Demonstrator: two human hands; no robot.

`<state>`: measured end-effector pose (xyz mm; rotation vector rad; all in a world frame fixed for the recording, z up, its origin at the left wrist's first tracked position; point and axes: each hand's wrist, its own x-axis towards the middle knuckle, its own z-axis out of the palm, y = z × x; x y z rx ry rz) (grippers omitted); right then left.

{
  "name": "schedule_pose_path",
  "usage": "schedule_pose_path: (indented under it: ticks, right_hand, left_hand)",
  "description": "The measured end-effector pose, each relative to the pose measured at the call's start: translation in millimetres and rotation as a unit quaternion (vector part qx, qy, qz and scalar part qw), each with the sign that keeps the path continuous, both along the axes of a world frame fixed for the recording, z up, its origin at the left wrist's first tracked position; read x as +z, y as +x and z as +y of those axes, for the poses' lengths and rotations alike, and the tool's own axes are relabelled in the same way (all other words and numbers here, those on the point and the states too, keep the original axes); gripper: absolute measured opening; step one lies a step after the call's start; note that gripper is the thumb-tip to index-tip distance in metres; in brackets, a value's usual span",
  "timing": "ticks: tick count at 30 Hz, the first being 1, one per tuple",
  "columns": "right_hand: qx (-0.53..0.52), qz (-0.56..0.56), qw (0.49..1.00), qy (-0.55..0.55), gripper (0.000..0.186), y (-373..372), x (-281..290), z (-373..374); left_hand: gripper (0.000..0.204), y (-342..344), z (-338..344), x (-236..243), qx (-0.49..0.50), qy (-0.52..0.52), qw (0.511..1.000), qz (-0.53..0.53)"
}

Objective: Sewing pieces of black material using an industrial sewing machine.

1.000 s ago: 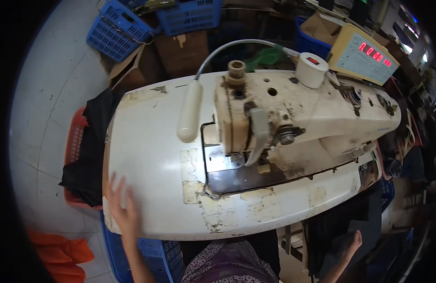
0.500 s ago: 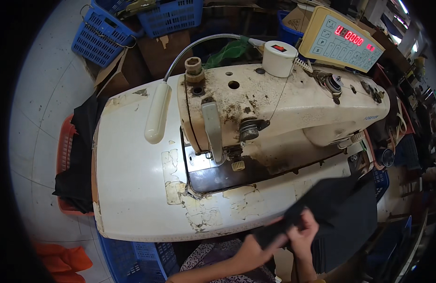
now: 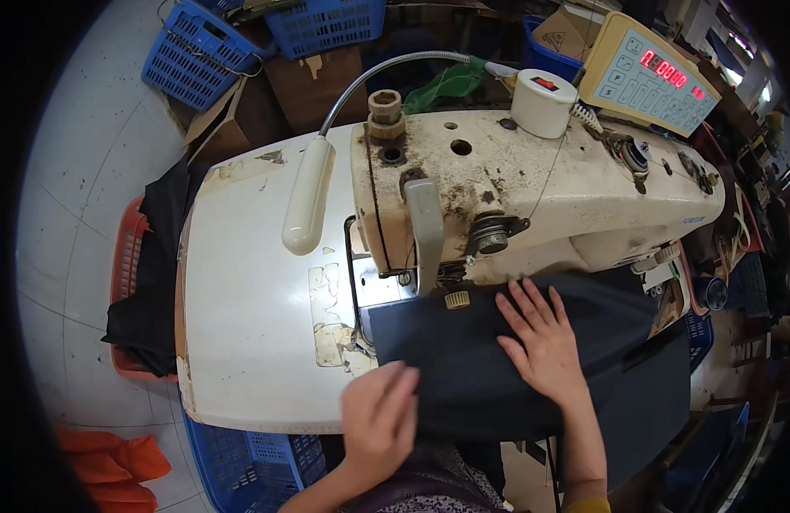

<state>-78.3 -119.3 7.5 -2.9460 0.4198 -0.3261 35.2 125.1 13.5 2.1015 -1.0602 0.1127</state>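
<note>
A dark fabric piece [image 3: 446, 359] lies over the front of a worn white sewing machine table [image 3: 241, 342], its top left corner by the needle plate [image 3: 373, 289]. My right hand [image 3: 536, 338] is open, fingers spread flat on the fabric right of the presser foot. My left hand [image 3: 379, 415] has curled, slightly blurred fingers at the fabric's lower left edge; I cannot make out what, if anything, is inside them. The stained machine head [image 3: 463, 197] stands above the fabric, with a lamp [image 3: 308, 197] hanging at its left.
A lit control panel [image 3: 651, 73] sits at the back right. Blue baskets [image 3: 198, 56] and cardboard boxes [image 3: 305, 94] stand behind. A red basket [image 3: 134, 231] with black fabric [image 3: 147, 316] is at the left, orange cloth [image 3: 113, 462] on the floor, and a blue crate [image 3: 267, 462] below the table.
Both hands held bunched dark fabric at the lower right half a second ago. Now it is spread across to the needle plate, my right hand flattened on it, my left hand moved leftward.
</note>
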Motion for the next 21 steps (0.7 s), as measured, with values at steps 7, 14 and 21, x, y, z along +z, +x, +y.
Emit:
schedule_pose_path:
  ticks: [7,14,21]
  right_hand:
    - [0.052,-0.039,0.998,-0.014,0.053,23.7,4.4,-22.1]
    - [0.052,-0.045,0.987,0.144,0.038,66.3,0.8,18.0]
    - [0.096,-0.164,0.977,0.097,0.03,91.8,-22.2,28.0]
  left_hand:
    - [0.066,4.0,-28.1,-0.3,-0.148,0.153,0.977,-0.031]
    - [0.07,12.5,-20.7,2.5,-0.202,0.162,0.965,-0.04]
    - [0.05,58.9,-31.3,14.5,-0.183,0.116,0.976,-0.025]
